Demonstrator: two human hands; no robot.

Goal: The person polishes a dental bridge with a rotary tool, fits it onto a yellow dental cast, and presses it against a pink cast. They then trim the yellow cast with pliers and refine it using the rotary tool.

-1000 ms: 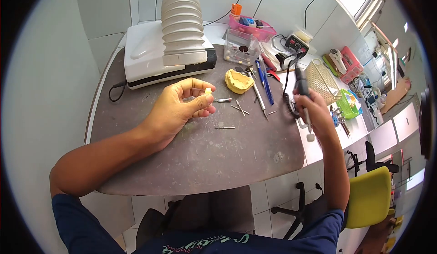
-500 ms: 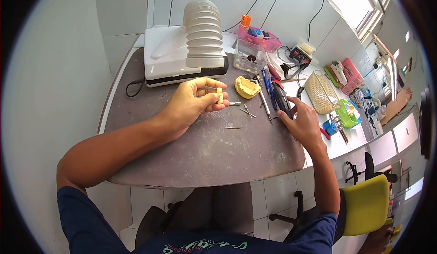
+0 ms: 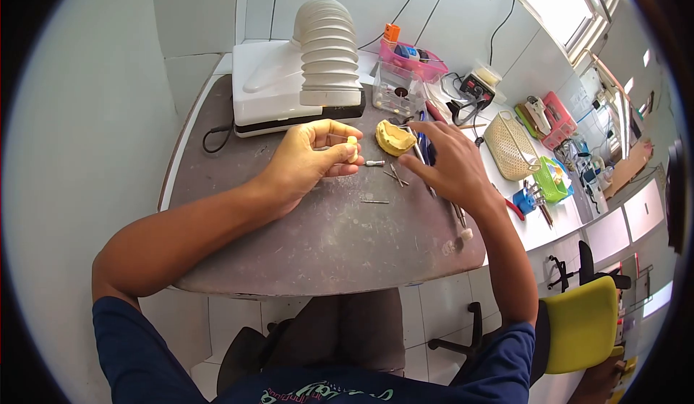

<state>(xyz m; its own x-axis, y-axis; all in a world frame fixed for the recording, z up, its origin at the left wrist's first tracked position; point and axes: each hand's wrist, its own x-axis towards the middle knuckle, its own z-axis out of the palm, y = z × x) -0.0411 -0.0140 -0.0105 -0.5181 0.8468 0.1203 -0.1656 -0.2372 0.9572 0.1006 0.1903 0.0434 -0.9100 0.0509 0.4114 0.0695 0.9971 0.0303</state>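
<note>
My left hand (image 3: 318,151) is closed in a pinch on a small yellow plaster die (image 3: 353,149), raised over the bench's left-middle part. My right hand (image 3: 455,162) reaches in from the right with thumb and fingers apart, holding nothing. Its thumb and fingertips come close to the right side of a yellow plaster dental cast (image 3: 395,139), which lies on the bench. Under this hand, the pens and the black handpiece are mostly hidden. A short metal bur (image 3: 374,163) lies just past my left fingertips.
Several thin burs lie on the brown bench top (image 3: 318,252), one bur (image 3: 374,201) nearer me. A white unit with a ribbed hose (image 3: 329,57) stands behind. At the right are a cream basket (image 3: 510,147), a brush (image 3: 460,234) and a clear box (image 3: 397,89).
My right hand has let go of the black handpiece and moved left and up toward the dental cast, its fingers spreading. My left hand keeps the die, which has turned slightly.
</note>
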